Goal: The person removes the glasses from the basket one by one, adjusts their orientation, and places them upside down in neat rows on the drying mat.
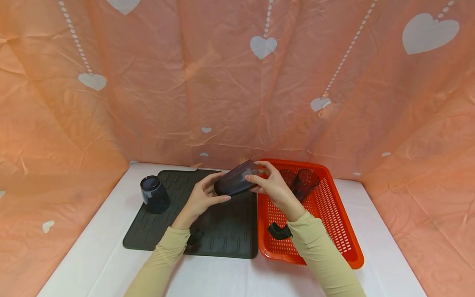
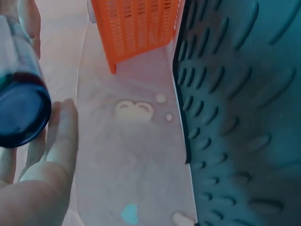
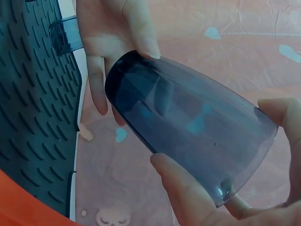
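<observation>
A dark tinted drinking glass (image 1: 235, 180) is held tilted above the drying mat (image 1: 230, 235), base toward the left, open end toward the right. My right hand (image 1: 274, 185) grips it near the rim, thumb and fingers on opposite sides, as the right wrist view shows. Around the base end lie the thumb and fingers of my left hand (image 1: 200, 200); in the left wrist view the fingers (image 2: 63, 141) reach along the thick base (image 2: 23, 115). A second dark glass (image 1: 155, 196) stands upside down on the mat's left part.
An orange-red plastic basket (image 1: 335, 214) stands right of the mat, with two more tinted glasses (image 1: 306, 183) at its far end. A white table (image 1: 208, 276) lies beneath everything. Pink sheeting with hearts (image 1: 230, 103) hangs behind and at both sides.
</observation>
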The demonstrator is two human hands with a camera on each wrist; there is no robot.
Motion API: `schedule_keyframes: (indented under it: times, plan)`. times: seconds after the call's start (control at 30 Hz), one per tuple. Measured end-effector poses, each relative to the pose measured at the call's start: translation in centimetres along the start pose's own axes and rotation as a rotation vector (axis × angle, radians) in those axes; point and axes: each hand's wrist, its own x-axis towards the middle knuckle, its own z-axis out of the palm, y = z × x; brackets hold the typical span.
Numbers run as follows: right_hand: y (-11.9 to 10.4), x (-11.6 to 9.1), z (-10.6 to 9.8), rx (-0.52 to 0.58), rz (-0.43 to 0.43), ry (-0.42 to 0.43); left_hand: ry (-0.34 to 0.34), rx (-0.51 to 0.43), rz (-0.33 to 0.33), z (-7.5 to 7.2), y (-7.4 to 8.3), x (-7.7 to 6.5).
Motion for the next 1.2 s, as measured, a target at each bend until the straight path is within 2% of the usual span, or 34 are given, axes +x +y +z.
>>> schedule_keyframes:
  times: [0.13, 0.27, 0.47, 0.67, 1.03, 1.2]
  plan:
    - [0.0, 0.0, 0.0, 0.007, -0.005, -0.012, 0.032, -0.076, -0.014, 0.1, -1.5, 0.4]
    - [0.1, 0.0, -0.1, 0.019, -0.004, -0.024, 0.054, -0.112, -0.003, 0.2, -2.0, 0.4]
    - [0.1, 0.1, -0.3, 0.073, 0.012, -0.078, 0.075, -0.116, 0.018, 0.4, -2.2, 0.3]
    - [-0.3, 0.1, -0.5, 0.103, 0.073, -0.117, 0.101, -0.159, 0.03, 0.4, -2.5, 0.1]
    - [0.2, 0.2, -1.1, 0.041, 0.129, -0.133, 0.126, -0.181, 0.079, 0.1, -2.6, 0.1]
    - [0.5, -0.2, -1.3, 0.034, 0.147, -0.152, 0.122, -0.225, 0.1, 0.2, -2.5, -0.3]
